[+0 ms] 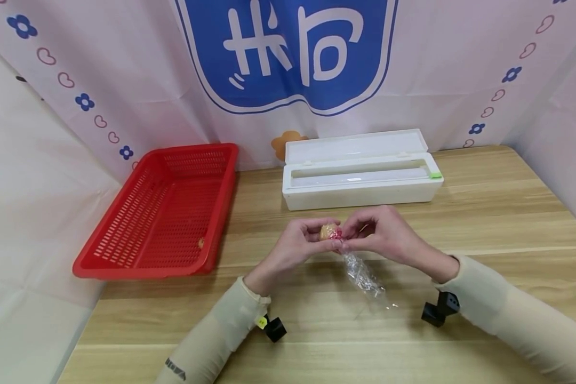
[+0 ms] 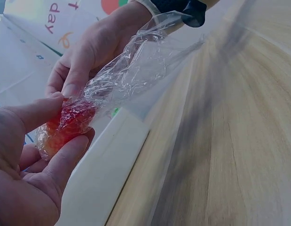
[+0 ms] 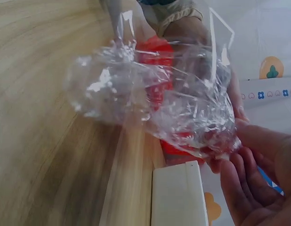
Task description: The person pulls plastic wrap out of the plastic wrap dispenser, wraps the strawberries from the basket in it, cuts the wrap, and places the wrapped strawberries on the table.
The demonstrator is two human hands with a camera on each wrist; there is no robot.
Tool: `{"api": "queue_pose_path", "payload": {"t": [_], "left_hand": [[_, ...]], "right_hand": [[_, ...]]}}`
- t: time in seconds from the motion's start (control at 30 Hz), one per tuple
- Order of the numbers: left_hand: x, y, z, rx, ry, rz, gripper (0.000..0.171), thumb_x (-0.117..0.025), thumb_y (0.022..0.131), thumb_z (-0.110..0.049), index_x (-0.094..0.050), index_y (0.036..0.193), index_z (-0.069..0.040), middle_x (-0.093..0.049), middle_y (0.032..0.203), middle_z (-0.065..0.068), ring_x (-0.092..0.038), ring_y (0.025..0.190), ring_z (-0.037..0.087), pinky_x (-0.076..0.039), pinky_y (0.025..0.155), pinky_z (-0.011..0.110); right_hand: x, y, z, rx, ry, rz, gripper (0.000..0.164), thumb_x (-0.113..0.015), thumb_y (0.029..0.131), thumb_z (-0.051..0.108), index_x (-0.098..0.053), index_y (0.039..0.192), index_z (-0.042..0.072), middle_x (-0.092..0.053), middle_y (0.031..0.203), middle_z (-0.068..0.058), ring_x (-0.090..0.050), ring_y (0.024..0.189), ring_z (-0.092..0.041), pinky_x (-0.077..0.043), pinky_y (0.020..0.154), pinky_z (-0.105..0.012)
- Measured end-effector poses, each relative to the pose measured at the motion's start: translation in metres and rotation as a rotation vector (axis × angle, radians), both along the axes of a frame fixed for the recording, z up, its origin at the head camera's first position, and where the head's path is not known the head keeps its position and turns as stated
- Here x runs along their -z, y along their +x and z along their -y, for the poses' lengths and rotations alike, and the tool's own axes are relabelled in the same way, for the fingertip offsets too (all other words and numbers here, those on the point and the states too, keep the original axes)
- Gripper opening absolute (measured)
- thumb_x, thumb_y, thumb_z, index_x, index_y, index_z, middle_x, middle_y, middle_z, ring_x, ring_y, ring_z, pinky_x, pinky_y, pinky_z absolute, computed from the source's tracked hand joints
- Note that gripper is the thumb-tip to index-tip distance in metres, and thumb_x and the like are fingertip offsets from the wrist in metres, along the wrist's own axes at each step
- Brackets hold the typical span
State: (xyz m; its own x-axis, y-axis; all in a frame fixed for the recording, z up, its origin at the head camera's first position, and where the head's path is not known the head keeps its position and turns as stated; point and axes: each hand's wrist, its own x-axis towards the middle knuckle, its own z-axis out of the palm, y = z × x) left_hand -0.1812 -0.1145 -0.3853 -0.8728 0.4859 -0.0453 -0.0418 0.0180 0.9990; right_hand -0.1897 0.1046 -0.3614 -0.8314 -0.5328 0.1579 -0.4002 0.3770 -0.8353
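In the head view my left hand (image 1: 293,242) holds a small round yellow-and-red thing (image 1: 329,231) between thumb and fingers, above the table. Clear cling film (image 1: 362,273) covers it, and a loose crumpled tail of film trails toward the front right. My right hand (image 1: 386,234) pinches the film beside the red side. In the left wrist view the red part (image 2: 75,117) shows through the film between thumb and fingers. Bunched film (image 3: 183,108) fills much of the right wrist view, gathered at the right fingertips (image 3: 227,169).
An open white cling film box (image 1: 360,200) with a roll inside stands behind the hands, its lid raised. At the left sits a red plastic basket (image 1: 146,272) with a small brownish thing (image 1: 201,243) in it. A printed cloth (image 1: 249,122) hangs behind the table.
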Motion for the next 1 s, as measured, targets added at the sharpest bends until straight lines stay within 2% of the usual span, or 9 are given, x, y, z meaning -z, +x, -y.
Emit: {"api": "queue_pose_path", "payload": {"t": [0.17,0.33,0.4,0.5,0.6,0.67,0.83,0.97,1.0], "left_hand": [[0.002,-0.001,0.003,0.005,-0.02,-0.016,0.047,-0.07,0.084,-0.007,-0.058,0.129,-0.001,-0.065,0.119,0.019,-0.067,0.1,0.022,-0.054,0.09,0.045],[0.002,-0.001,0.005,0.04,0.026,-0.019,0.046,-0.068,0.086,-0.007,-0.056,0.13,-0.003,-0.063,0.123,0.019,-0.066,0.102,0.022,-0.055,0.089,0.041],[0.001,-0.001,0.005,0.054,0.051,-0.011,0.046,-0.067,0.087,-0.007,-0.055,0.131,-0.003,-0.062,0.125,0.019,-0.065,0.103,0.023,-0.055,0.09,0.04],[0.001,0.0,0.006,0.074,0.083,0.003,0.047,-0.065,0.088,-0.006,-0.052,0.134,-0.002,-0.059,0.129,0.021,-0.064,0.106,0.022,-0.054,0.092,0.038],[0.0,0.0,0.008,0.089,0.108,0.023,0.048,-0.062,0.09,-0.007,-0.049,0.136,-0.001,-0.056,0.132,0.023,-0.062,0.108,0.022,-0.053,0.094,0.037],[-0.001,0.001,0.008,0.098,0.118,0.036,0.047,-0.06,0.092,-0.008,-0.048,0.137,-0.001,-0.056,0.131,0.024,-0.062,0.109,0.022,-0.052,0.095,0.037],[-0.004,0.001,0.008,0.119,0.132,0.058,0.048,-0.058,0.093,-0.011,-0.046,0.139,-0.003,-0.055,0.13,0.022,-0.061,0.112,0.023,-0.05,0.099,0.039],[-0.004,0.001,0.008,0.124,0.127,0.068,0.048,-0.057,0.094,-0.01,-0.045,0.139,-0.003,-0.054,0.132,0.021,-0.06,0.114,0.024,-0.049,0.1,0.038],[-0.003,0.001,0.008,0.119,0.117,0.068,0.048,-0.057,0.094,-0.01,-0.045,0.139,-0.003,-0.054,0.132,0.021,-0.06,0.114,0.024,-0.05,0.099,0.038]], "right_hand": [[0.0,-0.003,-0.012,-0.095,-0.017,-0.031,0.015,-0.073,0.084,0.02,-0.076,0.098,0.019,-0.072,0.095,0.005,-0.064,0.076,-0.012,-0.055,0.064,-0.027],[0.007,-0.007,-0.025,-0.096,-0.018,-0.168,0.015,-0.068,0.087,0.017,-0.075,0.1,0.018,-0.073,0.101,0.004,-0.065,0.082,-0.007,-0.055,0.067,-0.025],[0.012,-0.009,-0.028,-0.098,-0.008,-0.256,0.016,-0.07,0.086,0.012,-0.074,0.1,0.018,-0.073,0.101,0.004,-0.065,0.082,-0.006,-0.055,0.067,-0.023],[0.02,-0.012,-0.031,-0.14,0.026,-0.455,0.024,-0.075,0.08,0.007,-0.073,0.103,0.013,-0.071,0.103,0.001,-0.064,0.081,-0.005,-0.054,0.065,-0.017],[0.028,-0.013,-0.03,-0.209,0.068,-0.661,0.039,-0.079,0.074,0.009,-0.068,0.112,0.008,-0.066,0.111,-0.005,-0.063,0.082,-0.008,-0.052,0.066,-0.013],[0.032,-0.012,-0.028,-0.246,0.088,-0.748,0.05,-0.081,0.073,0.013,-0.064,0.12,0.006,-0.06,0.118,-0.01,-0.063,0.084,-0.009,-0.052,0.067,-0.012],[0.033,-0.005,-0.02,-0.282,0.048,-0.811,0.06,-0.081,0.073,0.014,-0.055,0.126,0.001,-0.051,0.122,-0.014,-0.059,0.084,-0.01,-0.05,0.066,-0.012],[0.028,0.002,-0.01,-0.287,0.0,-0.882,0.051,-0.078,0.072,0.009,-0.06,0.12,0.002,-0.054,0.118,-0.015,-0.059,0.083,-0.012,-0.052,0.068,-0.014],[0.027,0.004,-0.008,-0.29,-0.005,-0.907,0.045,-0.075,0.075,0.009,-0.062,0.118,0.003,-0.055,0.117,-0.015,-0.06,0.084,-0.012,-0.053,0.069,-0.015]]}}
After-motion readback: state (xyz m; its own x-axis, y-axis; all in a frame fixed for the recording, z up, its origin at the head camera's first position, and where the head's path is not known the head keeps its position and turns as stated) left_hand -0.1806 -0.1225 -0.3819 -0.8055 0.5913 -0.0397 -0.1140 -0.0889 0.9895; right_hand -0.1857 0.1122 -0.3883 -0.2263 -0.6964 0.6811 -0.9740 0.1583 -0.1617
